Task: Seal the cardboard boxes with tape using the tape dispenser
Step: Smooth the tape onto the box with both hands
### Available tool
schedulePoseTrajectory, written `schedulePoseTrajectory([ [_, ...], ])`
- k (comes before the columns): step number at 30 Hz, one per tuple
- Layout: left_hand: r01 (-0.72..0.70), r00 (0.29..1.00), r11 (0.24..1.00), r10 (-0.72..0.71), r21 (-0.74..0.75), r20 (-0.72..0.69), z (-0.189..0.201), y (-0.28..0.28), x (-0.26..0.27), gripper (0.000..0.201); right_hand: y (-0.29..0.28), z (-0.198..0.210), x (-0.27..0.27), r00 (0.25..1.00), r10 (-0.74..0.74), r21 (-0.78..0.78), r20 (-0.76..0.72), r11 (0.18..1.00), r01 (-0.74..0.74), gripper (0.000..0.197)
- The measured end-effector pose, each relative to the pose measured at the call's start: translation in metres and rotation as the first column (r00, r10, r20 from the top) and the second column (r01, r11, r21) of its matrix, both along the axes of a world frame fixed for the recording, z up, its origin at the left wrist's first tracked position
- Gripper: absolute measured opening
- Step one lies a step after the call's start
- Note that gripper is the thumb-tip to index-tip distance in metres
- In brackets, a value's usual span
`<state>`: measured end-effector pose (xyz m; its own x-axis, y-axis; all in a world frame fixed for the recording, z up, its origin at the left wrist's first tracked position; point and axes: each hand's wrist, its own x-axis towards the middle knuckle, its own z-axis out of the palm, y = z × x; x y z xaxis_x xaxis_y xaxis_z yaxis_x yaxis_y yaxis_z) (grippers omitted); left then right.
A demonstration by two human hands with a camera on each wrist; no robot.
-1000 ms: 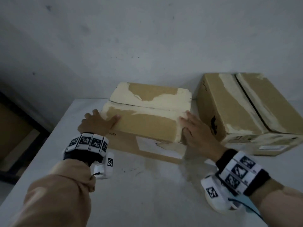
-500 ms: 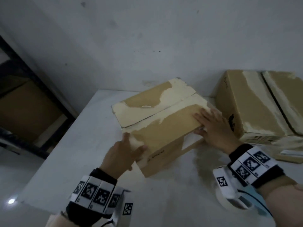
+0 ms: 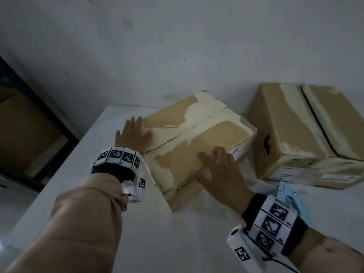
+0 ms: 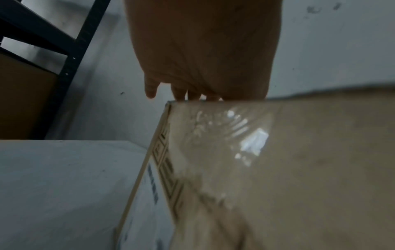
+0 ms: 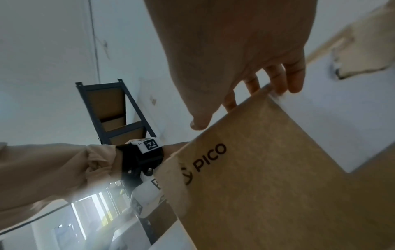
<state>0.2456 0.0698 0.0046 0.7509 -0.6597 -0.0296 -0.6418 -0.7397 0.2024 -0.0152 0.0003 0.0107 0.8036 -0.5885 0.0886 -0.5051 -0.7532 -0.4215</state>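
A small cardboard box (image 3: 206,138) with torn, pale patches lies at an angle on the white table (image 3: 177,243), its two top flaps closed along a diagonal seam. My left hand (image 3: 134,132) rests flat with straight fingers on the far flap's left end. My right hand (image 3: 213,164) presses spread fingers on the near flap. In the left wrist view the fingers (image 4: 192,94) reach over the box's top edge (image 4: 278,160). The right wrist view has my fingers (image 5: 292,79) above the box side printed PICO (image 5: 267,177). A blue tape dispenser (image 3: 289,196) lies behind my right wrist.
A larger cardboard box (image 3: 291,131) with an open top seam stands at the right, close to the small box. The wall runs right behind both. A black shelf rack (image 3: 29,134) stands left of the table, beyond its left edge.
The small box has turned anticlockwise, its near left corner now toward me. My left hand moved to the far flap's left end, my right hand onto the near flap.
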Motion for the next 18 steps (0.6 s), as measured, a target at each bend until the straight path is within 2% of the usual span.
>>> schedulePoseTrajectory([
  [3, -0.015, 0.999, 0.999, 0.014, 0.032, 0.05, 0.001, 0.002, -0.008, 0.058, -0.002, -0.007, 0.0, 0.998, -0.04, 0.024, -0.038, 0.999, 0.041, 0.08],
  [6, -0.027, 0.991, 0.996, 0.016, 0.081, 0.129, 0.009, 0.011, -0.018, 0.064, -0.011, 0.003, -0.002, 0.992, -0.092, 0.013, -0.082, 0.996, 0.093, 0.09],
  [9, -0.004, 0.99, 0.997, -0.008, 0.081, 0.142, 0.01, 0.022, -0.036, 0.077, -0.025, 0.008, -0.008, 0.977, -0.063, 0.074, -0.203, 0.994, 0.079, 0.121],
  [11, -0.011, 0.995, 0.999, 0.008, 0.036, 0.096, 0.011, 0.03, -0.052, 0.083, -0.033, 0.003, -0.015, 0.962, -0.014, 0.139, -0.271, 0.989, 0.054, 0.132],
  [13, -0.065, 0.998, 0.998, 0.065, -0.013, 0.013, 0.013, 0.037, -0.066, 0.079, -0.044, 0.0, -0.025, 0.962, 0.046, 0.206, -0.268, 0.979, 0.011, 0.131],
  [15, -0.101, 0.994, 0.995, 0.1, -0.025, -0.038, 0.013, 0.044, -0.08, 0.077, -0.054, -0.002, -0.035, 0.962, 0.087, 0.259, -0.258, 0.966, -0.018, 0.121],
  [18, -0.148, 0.989, 0.982, 0.143, -0.12, -0.042, 0.004, 0.048, -0.104, 0.08, -0.06, -0.005, -0.046, 0.979, 0.043, 0.205, -0.197, 0.979, -0.002, 0.098],
])
